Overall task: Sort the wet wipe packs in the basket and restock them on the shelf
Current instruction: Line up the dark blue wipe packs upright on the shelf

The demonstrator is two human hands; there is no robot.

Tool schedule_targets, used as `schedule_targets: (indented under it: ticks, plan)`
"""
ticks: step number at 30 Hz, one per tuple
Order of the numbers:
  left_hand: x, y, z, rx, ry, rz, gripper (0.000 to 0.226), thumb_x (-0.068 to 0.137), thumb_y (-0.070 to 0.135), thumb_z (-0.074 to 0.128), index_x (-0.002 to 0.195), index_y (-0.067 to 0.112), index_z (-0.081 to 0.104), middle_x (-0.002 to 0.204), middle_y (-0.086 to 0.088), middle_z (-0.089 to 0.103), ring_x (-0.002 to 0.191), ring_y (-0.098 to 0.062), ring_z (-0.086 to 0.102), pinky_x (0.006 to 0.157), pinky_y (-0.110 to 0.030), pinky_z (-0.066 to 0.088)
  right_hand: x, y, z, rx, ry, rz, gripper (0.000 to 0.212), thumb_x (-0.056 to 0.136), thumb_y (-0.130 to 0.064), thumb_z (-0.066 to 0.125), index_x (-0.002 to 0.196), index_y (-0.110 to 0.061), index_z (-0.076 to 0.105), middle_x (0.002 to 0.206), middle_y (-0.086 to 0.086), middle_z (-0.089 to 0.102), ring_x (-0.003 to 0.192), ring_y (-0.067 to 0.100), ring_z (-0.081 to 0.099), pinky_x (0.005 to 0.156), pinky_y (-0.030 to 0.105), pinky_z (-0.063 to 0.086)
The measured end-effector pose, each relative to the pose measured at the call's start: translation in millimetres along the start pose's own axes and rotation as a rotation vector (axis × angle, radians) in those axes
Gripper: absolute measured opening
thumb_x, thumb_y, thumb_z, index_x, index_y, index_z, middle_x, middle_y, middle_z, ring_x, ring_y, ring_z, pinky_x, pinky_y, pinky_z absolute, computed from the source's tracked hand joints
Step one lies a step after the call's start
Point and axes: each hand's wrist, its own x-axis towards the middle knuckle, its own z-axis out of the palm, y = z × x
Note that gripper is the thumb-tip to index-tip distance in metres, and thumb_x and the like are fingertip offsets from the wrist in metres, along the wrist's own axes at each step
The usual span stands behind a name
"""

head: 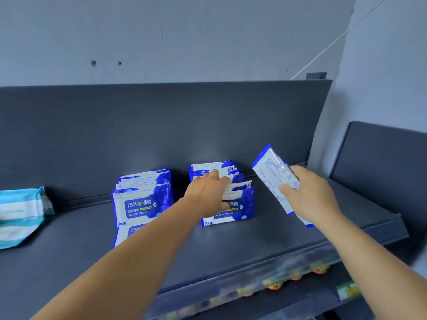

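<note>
A person's right hand grips an alcohol wipes pack, long axis tilted up-left, just right of the standing row on the shelf that the left hand's fingers press.

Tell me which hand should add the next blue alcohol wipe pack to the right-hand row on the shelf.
Right. The right hand already grips a blue pack beside the right-hand row. The left hand carries no pack; it rests on that row, likely steadying it.
</note>
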Motion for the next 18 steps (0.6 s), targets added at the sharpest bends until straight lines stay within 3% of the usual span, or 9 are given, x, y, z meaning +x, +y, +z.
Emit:
schedule_targets:
  ticks: [4,9,13,15,18]
  plan:
    - [-6,-8,23,0.118,0.113,0.026,0.074,0.082,0.055,0.06,0.142,0.025,0.028,0.131,-0.002,0.036,0.117,-0.023,0.04,0.103,-0.034,0.032,7,5,13,0.02,-0.025,-0.01,0.021,0.087,-0.02,0.054,0.107,-0.024,0.059,0.106,-0.004,0.061,0.089,0.024,0.055,0.07,0.033,0.046]
    - [-4,-5,37,0.165,0.255,-0.002,0.068,0.087,0.041,0.059,0.143,0.024,0.024,0.135,-0.004,0.032,0.119,-0.024,0.035,0.104,-0.033,0.029,12,3,14,0.055,-0.014,-0.075,0.015,0.086,-0.018,0.054,0.099,-0.023,0.058,0.097,-0.006,0.061,0.083,0.022,0.055,0.067,0.034,0.047]
    - [-9,-6,30,0.088,0.255,-0.08,0.083,0.083,0.058,0.059,0.146,0.019,0.022,0.138,-0.003,0.032,0.125,-0.024,0.031,0.109,-0.033,0.023,11,3,14,0.066,-0.023,-0.198,0.027,0.086,-0.016,0.056,0.109,-0.028,0.058,0.099,-0.008,0.058,0.087,0.02,0.054,0.07,0.033,0.046]
    - [-17,-2,18,-0.13,0.291,-0.105,0.076,0.086,0.059,0.054,0.144,0.018,0.029,0.137,-0.002,0.037,0.124,-0.022,0.034,0.106,-0.03,0.026,6,5,20,0.081,0.029,-0.284,0.032,0.086,-0.013,0.058,0.115,-0.027,0.059,0.102,-0.011,0.057,0.09,0.018,0.054,0.069,0.031,0.043]
    - [-33,8,-10,-0.995,0.263,-0.236,0.05,0.098,0.051,0.034,0.12,0.011,0.055,0.112,-0.007,0.064,0.094,-0.017,0.058,0.084,-0.026,0.044,-4,5,29,0.047,0.259,-0.551,0.027,0.081,-0.006,0.065,0.105,-0.018,0.066,0.1,-0.005,0.06,0.087,0.017,0.052,0.069,0.024,0.039]
